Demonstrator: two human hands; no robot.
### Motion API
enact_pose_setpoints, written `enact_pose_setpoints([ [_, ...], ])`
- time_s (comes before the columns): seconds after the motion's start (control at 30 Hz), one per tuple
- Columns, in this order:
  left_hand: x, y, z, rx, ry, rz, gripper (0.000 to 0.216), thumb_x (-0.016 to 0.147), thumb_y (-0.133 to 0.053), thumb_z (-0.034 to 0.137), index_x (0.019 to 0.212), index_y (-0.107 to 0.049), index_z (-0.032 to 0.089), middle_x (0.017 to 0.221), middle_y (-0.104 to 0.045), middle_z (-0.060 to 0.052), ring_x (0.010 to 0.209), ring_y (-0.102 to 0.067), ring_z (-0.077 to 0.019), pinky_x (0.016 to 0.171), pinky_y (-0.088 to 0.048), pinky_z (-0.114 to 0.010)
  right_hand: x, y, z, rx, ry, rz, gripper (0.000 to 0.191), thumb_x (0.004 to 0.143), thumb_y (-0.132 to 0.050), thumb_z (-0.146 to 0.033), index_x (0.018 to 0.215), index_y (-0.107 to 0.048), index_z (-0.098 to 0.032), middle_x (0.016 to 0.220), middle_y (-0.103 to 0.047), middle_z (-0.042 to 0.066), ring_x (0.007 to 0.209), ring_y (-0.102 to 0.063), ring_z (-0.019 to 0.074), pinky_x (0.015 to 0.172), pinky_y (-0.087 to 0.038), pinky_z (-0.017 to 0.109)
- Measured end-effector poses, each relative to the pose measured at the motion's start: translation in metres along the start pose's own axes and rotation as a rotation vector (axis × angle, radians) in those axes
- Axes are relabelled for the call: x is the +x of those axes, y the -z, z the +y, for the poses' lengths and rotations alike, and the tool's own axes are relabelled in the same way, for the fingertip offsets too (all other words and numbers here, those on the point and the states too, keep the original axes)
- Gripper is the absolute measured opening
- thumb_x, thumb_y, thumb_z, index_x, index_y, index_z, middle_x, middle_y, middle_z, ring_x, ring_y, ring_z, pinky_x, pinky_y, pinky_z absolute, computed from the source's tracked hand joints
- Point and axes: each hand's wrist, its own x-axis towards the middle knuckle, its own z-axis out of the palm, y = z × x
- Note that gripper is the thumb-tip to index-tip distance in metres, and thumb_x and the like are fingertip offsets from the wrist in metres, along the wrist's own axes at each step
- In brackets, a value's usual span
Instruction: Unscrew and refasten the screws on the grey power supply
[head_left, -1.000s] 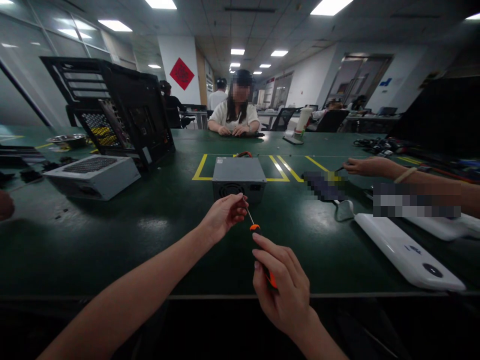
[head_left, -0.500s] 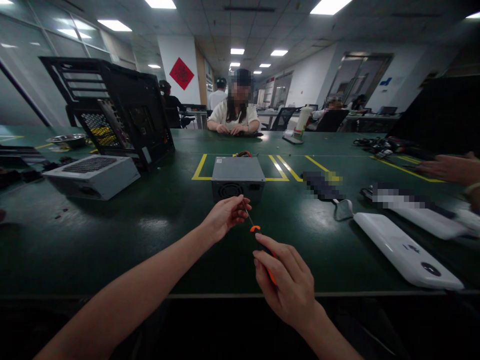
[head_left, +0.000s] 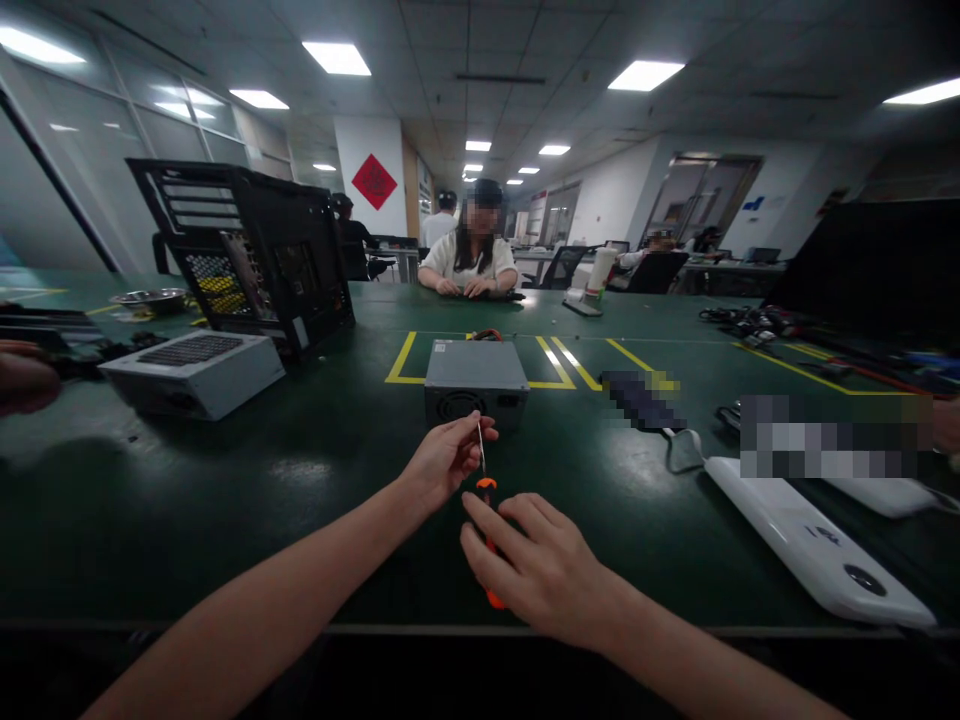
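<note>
In the head view, a screwdriver (head_left: pixel 487 486) with an orange and black handle points away from me, in front of a grey computer power supply (head_left: pixel 476 366). My left hand (head_left: pixel 444 462) is closed, its thumb and fingers pinching the thin metal shaft near the tip. Whether a screw sits there is too small to see. My right hand (head_left: pixel 551 570) holds the handle from the right, with the fingers along it and partly covering it. The power supply's fan grille and socket face me; my left fingertips overlap its lower front edge, and I cannot tell if they touch it.
A second power supply (head_left: pixel 199 372) and a black computer case (head_left: pixel 262 255) stand at left, near a metal bowl (head_left: pixel 150 299). White power banks (head_left: pixel 814 535) and a cabled phone (head_left: pixel 643 398) lie at right. A person (head_left: pixel 471 245) sits opposite. Other people's hands show at both edges.
My right hand has moved left and slightly down, its fingers less curled, and the screwdriver stands straighter. My left hand keeps its pinch on the shaft. The view has tilted up slightly.
</note>
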Motion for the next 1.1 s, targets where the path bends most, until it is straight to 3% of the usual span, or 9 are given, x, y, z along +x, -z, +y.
enact_pose_setpoints([
  [0.2, 0.005, 0.004, -0.001, 0.104, 0.02, -0.009, 0.02, 0.086, -0.052, 0.026, 0.082, -0.063, 0.01, 0.072, -0.063, -0.004, 0.044, -0.048, -0.0017, 0.036, -0.035, -0.01, -0.015, -0.012, 0.031, 0.095, 0.229, 0.005, 0.01, 0.081, -0.054, -0.026, 0.081, -0.057, -0.016, 0.09, -0.067, 0.007, 0.055, -0.049, 0.0101, 0.05, -0.039, 0.024],
  [0.43, 0.012, 0.009, -0.006, 0.194, 0.014, -0.022, 0.022, 0.087, -0.05, 0.028, 0.086, -0.063, 0.01, 0.074, -0.063, -0.004, 0.047, -0.05, -0.0026, 0.039, -0.035, -0.012, -0.022, -0.021, 0.033, 0.234, 0.127, -0.007, 0.033, 0.08, -0.043, -0.044, 0.078, -0.057, -0.014, 0.082, -0.064, 0.009, 0.057, -0.051, 0.0148, 0.049, -0.039, 0.028],
  [0.63, 0.012, 0.009, -0.008, 0.231, 0.024, -0.076, 0.027, 0.088, -0.047, 0.031, 0.092, -0.063, 0.01, 0.077, -0.064, -0.005, 0.048, -0.05, -0.0029, 0.04, -0.035, -0.013, -0.021, -0.015, 0.029, 0.207, 0.093, 0.03, 0.024, 0.079, -0.044, -0.034, 0.075, -0.057, -0.014, 0.08, -0.065, 0.009, 0.056, -0.05, 0.0149, 0.048, -0.038, 0.028],
  [0.9, 0.007, 0.006, -0.005, 0.33, 0.04, -0.052, 0.031, 0.091, -0.039, 0.03, 0.097, -0.061, 0.009, 0.078, -0.062, -0.005, 0.05, -0.051, -0.004, 0.043, -0.035, -0.014, -0.029, -0.009, 0.041, 0.161, 0.049, 0.025, 0.018, 0.078, -0.046, -0.03, 0.077, -0.056, -0.015, 0.084, -0.066, 0.009, 0.059, -0.054, 0.0145, 0.05, -0.039, 0.027],
  [1.1, 0.011, 0.011, -0.009, 0.59, -0.098, -0.08, 0.025, 0.088, -0.042, 0.028, 0.101, -0.058, 0.013, 0.081, -0.062, -0.005, 0.055, -0.054, -0.0073, 0.045, -0.038, -0.017, -0.034, -0.009, 0.048, 0.14, -0.001, 0.032, 0.015, 0.078, -0.046, -0.028, 0.077, -0.055, -0.016, 0.083, -0.066, 0.008, 0.058, -0.053, 0.0134, 0.05, -0.039, 0.026],
])
